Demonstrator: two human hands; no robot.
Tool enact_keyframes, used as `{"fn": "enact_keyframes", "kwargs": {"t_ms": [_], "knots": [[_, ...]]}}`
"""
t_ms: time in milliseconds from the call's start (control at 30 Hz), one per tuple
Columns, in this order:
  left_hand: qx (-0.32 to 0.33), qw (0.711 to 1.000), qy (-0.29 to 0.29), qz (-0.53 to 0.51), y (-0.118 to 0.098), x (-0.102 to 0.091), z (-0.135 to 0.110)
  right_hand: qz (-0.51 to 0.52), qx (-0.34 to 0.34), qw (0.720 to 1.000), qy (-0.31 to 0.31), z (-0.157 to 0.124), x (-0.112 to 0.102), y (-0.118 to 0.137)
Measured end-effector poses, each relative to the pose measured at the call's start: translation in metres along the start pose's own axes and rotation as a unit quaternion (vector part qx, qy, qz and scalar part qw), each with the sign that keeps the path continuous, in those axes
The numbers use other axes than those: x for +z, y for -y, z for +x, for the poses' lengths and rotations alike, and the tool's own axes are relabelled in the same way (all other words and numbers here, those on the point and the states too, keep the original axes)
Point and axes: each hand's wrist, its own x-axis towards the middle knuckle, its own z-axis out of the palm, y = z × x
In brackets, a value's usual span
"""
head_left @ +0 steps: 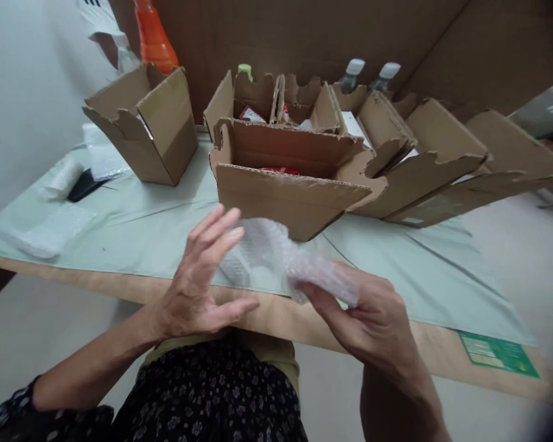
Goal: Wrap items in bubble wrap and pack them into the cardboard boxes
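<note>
My right hand (373, 322) is closed around a bundle of clear bubble wrap (281, 258), pinching its lower end between thumb and fingers. My left hand (203, 276) is open with fingers stretched out, its fingertips touching the left side of the wrap. Both hands hover over the near edge of the table (276, 316). Just behind them stands an open cardboard box (281, 193) with something red inside.
Several more open cardboard boxes (156, 123) line the table on a pale green cover (142, 221). Bubble wrap pieces (50, 236) and a dark flat object (83, 184) lie at the left. Bottles (153, 34) stand behind, against a brown cardboard wall. A green card (498, 355) lies at right.
</note>
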Motion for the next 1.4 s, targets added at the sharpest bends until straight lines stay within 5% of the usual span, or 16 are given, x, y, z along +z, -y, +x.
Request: {"fn": "enact_keyframes", "kwargs": {"t_ms": [133, 300, 467, 600, 800, 867, 1000, 1067, 1167, 1300, 1400], "knots": [[0.023, 0.99, 0.137, -0.012, 0.009, 0.009, 0.032, 0.022, -0.056, 0.995, 0.076, -0.003, -0.013, 0.012], [-0.053, 0.971, 0.231, -0.021, 0.053, 0.0, 0.013, -0.028, 0.054, 0.992, -0.114, -0.043, -0.034, 0.0], [-0.19, 0.942, 0.258, -0.097, 0.066, -0.042, -0.013, -0.01, 0.198, 0.951, -0.236, -0.075, -0.039, -0.028], [-0.248, 0.946, 0.192, -0.087, 0.074, -0.07, -0.005, 0.004, 0.257, 0.923, -0.287, -0.076, -0.031, -0.048], [-0.229, 0.95, 0.194, 0.089, 0.112, -0.044, 0.014, -0.114, 0.331, 0.924, -0.157, -0.076, -0.009, -0.099], [-0.171, 0.957, 0.138, 0.189, 0.118, -0.031, 0.009, -0.213, 0.347, 0.902, -0.143, -0.088, -0.009, -0.113], [-0.041, 0.96, 0.029, 0.275, 0.092, -0.018, -0.014, -0.3, 0.266, 0.903, -0.152, -0.099, -0.017, -0.111], [0.02, 0.958, 0.059, 0.281, 0.067, -0.008, -0.024, -0.291, 0.174, 0.934, -0.113, -0.084, -0.008, -0.096], [0.08, 0.943, 0.165, 0.279, 0.044, 0.014, -0.034, -0.247, 0.056, 0.967, 0.014, -0.04, 0.034, -0.071], [0.052, 0.919, 0.257, 0.296, 0.058, 0.036, -0.045, -0.21, -0.032, 0.961, 0.177, -0.001, 0.096, -0.065], [0.043, 0.915, 0.274, 0.291, 0.074, 0.037, -0.051, -0.23, -0.018, 0.951, 0.205, -0.023, 0.096, -0.088]]}}
